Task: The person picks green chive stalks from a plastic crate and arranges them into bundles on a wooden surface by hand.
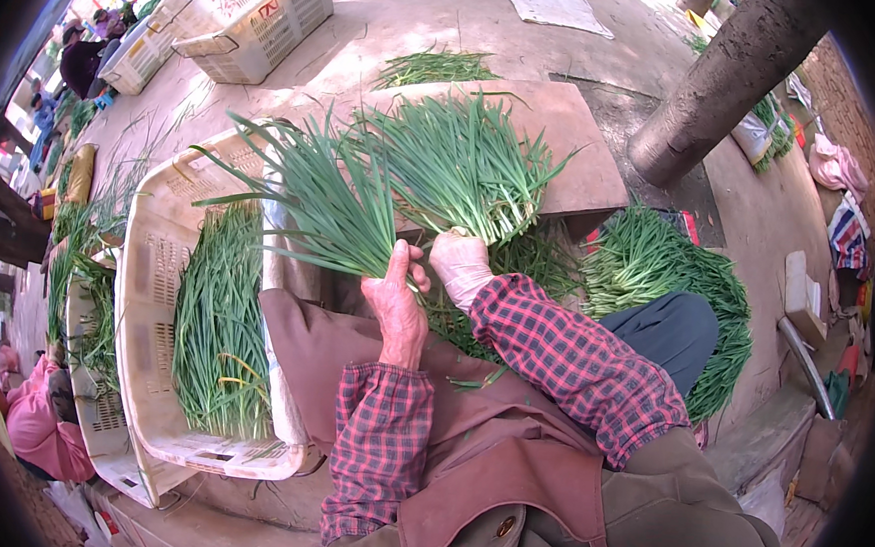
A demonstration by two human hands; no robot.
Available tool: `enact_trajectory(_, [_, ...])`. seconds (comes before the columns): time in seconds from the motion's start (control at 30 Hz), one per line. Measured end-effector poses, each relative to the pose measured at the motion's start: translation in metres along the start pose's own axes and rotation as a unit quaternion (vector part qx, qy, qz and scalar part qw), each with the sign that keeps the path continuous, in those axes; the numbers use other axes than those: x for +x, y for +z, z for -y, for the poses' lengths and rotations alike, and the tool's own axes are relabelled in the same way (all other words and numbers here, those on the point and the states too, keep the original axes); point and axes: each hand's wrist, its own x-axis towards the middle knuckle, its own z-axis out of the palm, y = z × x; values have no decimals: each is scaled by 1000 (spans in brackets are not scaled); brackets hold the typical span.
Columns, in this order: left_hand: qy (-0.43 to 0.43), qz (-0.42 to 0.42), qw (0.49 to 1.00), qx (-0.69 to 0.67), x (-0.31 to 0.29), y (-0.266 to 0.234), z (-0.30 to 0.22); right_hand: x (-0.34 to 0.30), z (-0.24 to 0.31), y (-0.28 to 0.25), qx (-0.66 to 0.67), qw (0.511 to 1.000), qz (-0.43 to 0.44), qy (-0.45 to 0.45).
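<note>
My left hand [397,301] is closed round the stem ends of a bunch of green chives [336,212], its leaves fanning up and to the left. Beside it my right hand [463,265], in a thin whitish glove, has its fingers curled in at the pale stem ends of a larger heap of chives [454,159]. What those fingers grip, if anything, is hidden. That heap lies on a low flat board [584,167] in front of me. Loose green leaves show in the shade below the board.
On my left stands a white plastic crate [150,306] with chives laid inside. A big chive pile [671,313] lies by my right knee. Beyond are a tree trunk [724,86], more white crates [262,22] and another chive bundle [435,68]. A person in pink [48,420] is at far left.
</note>
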Motion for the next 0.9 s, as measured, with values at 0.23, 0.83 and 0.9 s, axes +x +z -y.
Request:
enact_trajectory(0.23, [35,-21,999,-26,-6,5,-17,16,-20,-19,88,990,97,45])
enact_trajectory(0.83, [-17,-30,999,-39,4,-3,-6,-11,-81,-118,676,695,102,222])
enact_trajectory(0.9, [-23,-14,999,-39,2,-2,-4,-22,-69,-123,647,734,62,198])
